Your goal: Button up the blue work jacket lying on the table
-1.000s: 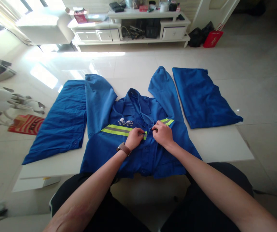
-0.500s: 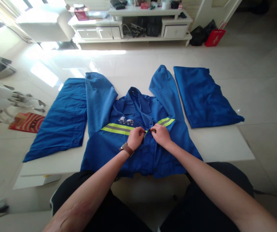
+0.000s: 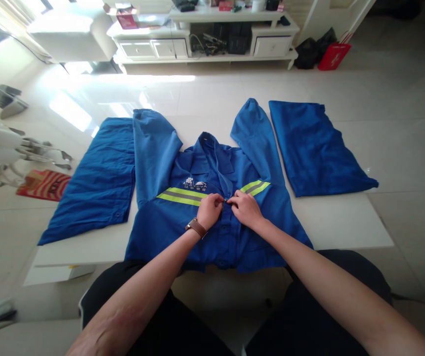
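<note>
A blue work jacket [image 3: 186,232] with yellow-grey reflective bands lies front up, its collar away from me and its sleeves folded upward. At its front placket, level with the bands, my left hand [image 3: 210,210] pinches one edge of the cloth. My right hand [image 3: 245,207] pinches the placket just beside it, the fingertips of both nearly touching. Whatever button sits between the fingers is hidden. Lower on the placket a button [image 3: 223,263] shows. A brown-strapped watch [image 3: 196,227] is on my left wrist.
Folded blue garments lie left [image 3: 97,173] and right [image 3: 316,153] of the jacket on the white table [image 3: 349,225]. A striped paper bag [image 3: 44,185] stands on the floor at left. Beyond are a white TV cabinet [image 3: 205,52] and a red bag [image 3: 334,56].
My right hand's fingers have shifted slightly left, closer to my left fingertips at the placket. The jacket lies as before; the whole view has shifted a little.
</note>
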Demonstrator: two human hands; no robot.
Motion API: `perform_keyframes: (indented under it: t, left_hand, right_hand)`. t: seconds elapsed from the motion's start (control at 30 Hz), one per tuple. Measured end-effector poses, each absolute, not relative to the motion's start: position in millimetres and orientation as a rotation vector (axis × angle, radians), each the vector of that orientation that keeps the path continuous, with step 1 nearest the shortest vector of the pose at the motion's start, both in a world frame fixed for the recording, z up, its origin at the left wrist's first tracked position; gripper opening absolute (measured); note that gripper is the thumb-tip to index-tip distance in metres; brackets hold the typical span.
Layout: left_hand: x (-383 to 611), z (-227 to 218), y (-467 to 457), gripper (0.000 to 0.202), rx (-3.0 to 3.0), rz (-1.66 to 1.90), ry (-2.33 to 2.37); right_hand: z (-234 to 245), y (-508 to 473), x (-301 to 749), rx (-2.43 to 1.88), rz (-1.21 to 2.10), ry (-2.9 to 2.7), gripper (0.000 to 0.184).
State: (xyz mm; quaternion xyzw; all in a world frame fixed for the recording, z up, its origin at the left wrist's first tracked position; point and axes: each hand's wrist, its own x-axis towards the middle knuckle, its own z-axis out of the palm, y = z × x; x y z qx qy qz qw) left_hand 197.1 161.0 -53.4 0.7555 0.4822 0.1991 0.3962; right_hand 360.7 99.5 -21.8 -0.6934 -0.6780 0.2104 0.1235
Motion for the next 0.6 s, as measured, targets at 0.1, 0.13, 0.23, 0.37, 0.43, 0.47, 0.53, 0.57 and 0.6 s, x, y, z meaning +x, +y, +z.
perform_keyframes:
  t: [0.1, 0.13, 0.23, 0.37, 0.43, 0.47, 0.53, 0.57, 0.6]
  left_hand:
    - [197.1, -53.4, 161.3, 0.020, 1.908, 0.505, 1.227]
    - [197.1, -53.2, 161.3, 0.020, 1.903, 0.505, 1.231]
    - [197.0, -52.3, 161.2, 0.021, 1.882, 0.501, 1.245]
    - [196.9, -51.1, 161.3, 0.022, 1.869, 0.499, 1.265]
    - [197.1, -49.0, 161.3, 0.023, 1.868, 0.490, 1.272]
    - [197.2, -47.2, 161.2, 0.023, 1.863, 0.485, 1.273]
    - [197.6, -42.4, 161.2, 0.022, 1.833, 0.481, 1.275]
    - [197.7, -39.7, 161.3, 0.020, 1.805, 0.481, 1.275]
    - [197.8, -37.3, 161.5, 0.018, 1.771, 0.482, 1.274]
  right_hand:
    - [-23.2, 99.5, 360.8, -2.021, 0.615, -1.983, 0.033]
    - [-23.7, 99.6, 360.8, -2.020, 0.616, -1.987, 0.033]
    - [-24.8, 99.5, 360.7, -2.009, 0.624, -2.007, 0.034]
    - [-27.5, 99.1, 360.9, -1.982, 0.632, -2.011, 0.034]
    - [-29.3, 99.1, 361.1, -1.968, 0.636, -2.002, 0.035]
    - [-30.1, 99.0, 361.2, -1.964, 0.637, -2.000, 0.035]
    - [-31.2, 99.1, 361.2, -1.958, 0.632, -2.002, 0.036]
    - [-31.4, 99.1, 361.1, -1.955, 0.627, -2.008, 0.037]
    - [-31.3, 99.1, 361.0, -1.952, 0.620, -2.017, 0.037]
